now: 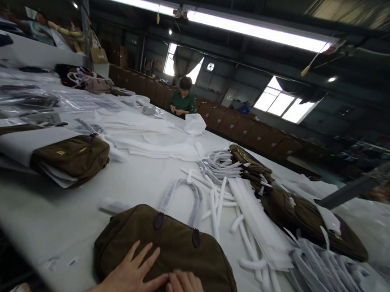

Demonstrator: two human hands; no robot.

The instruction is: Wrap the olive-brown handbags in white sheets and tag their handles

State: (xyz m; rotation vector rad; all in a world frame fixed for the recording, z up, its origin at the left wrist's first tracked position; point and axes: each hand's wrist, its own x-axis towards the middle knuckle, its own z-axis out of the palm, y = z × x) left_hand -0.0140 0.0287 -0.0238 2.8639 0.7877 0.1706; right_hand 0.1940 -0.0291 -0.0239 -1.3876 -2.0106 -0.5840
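Observation:
An olive-brown bag (202, 259) lies on the white table (135, 177) in front of me. Its wrapped handle (195, 200) arches away from me, joined by dark leather tabs. My left hand (134, 271) rests on the bag with its fingers spread and nothing in it. Close beside it, my right hand (183, 290) touches the bag with bent fingers drawn together. What those fingers hold, if anything, is hidden.
White foam tubes (220, 206) and a stack of white sheets (263, 228) lie right of the bag. More brown bags (76, 154) sit at the left and right. A person in green (183, 101) is at the table's far side.

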